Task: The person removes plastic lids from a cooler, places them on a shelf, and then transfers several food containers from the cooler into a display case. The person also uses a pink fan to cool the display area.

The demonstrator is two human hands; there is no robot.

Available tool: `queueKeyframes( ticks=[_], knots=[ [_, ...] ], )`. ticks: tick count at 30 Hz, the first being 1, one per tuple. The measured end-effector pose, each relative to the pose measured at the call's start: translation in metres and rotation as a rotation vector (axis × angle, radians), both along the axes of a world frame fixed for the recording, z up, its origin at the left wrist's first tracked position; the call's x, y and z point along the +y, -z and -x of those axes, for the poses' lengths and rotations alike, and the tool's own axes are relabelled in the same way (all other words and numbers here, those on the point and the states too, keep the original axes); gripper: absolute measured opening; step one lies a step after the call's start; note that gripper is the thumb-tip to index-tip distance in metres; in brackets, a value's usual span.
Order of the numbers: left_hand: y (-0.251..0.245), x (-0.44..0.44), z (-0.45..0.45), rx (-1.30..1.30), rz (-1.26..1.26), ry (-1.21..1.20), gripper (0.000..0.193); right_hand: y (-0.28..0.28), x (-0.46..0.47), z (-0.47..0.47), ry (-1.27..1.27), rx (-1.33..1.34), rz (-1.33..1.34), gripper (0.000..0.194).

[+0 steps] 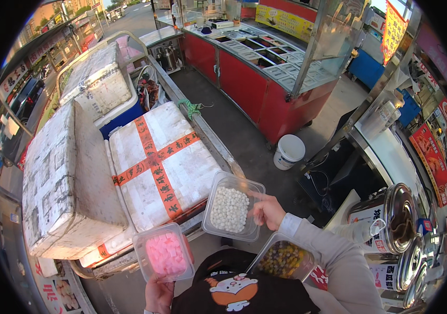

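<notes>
My left hand grips a clear plastic tub of pink cubes from below, at the lower middle of the head view. To its right, my right hand holds the right wall of a clear plastic tub of white balls, fingers curled over the edge. A third clear tub, with dark and yellow balls, lies below my right forearm, against the front of a dark apron with a cartoon print; what supports it is hidden.
A cart with a metal rail bears white foam boxes, one bound with orange tape, at the left. A red food stall stands ahead, a white bucket beside it. Several steel canisters stand close on the right, near a glass-topped counter.
</notes>
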State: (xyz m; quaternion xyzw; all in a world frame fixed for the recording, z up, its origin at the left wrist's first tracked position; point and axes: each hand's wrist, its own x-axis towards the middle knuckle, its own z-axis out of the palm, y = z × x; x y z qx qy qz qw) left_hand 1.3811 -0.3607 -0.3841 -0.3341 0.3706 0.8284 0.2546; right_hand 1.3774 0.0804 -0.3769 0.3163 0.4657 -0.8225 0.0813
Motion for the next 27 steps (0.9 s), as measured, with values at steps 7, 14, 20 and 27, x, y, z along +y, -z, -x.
queueKeyframes(
  ticks=[7, 14, 20, 27],
  knots=[
    [-0.027, 0.088, 0.097, 0.167, -0.024, 0.106, 0.035, -0.02, 0.057, 0.048, 0.288, 0.074, -0.051, 0.085],
    [-0.037, 0.142, 0.163, 0.113, 0.015, 0.157, 0.029, -0.017, 0.116, 0.11, 0.307, 0.031, -0.068, 0.079],
    [-0.045, 0.204, 0.196, 0.206, 0.06, -0.004, 0.032, 0.01, 0.18, 0.196, 0.169, 0.026, -0.041, 0.077],
    [-0.066, 0.326, 0.221, 0.162, 0.138, -0.236, 0.041, 0.026, 0.277, 0.301, -0.017, -0.001, -0.138, 0.073]
  ],
)
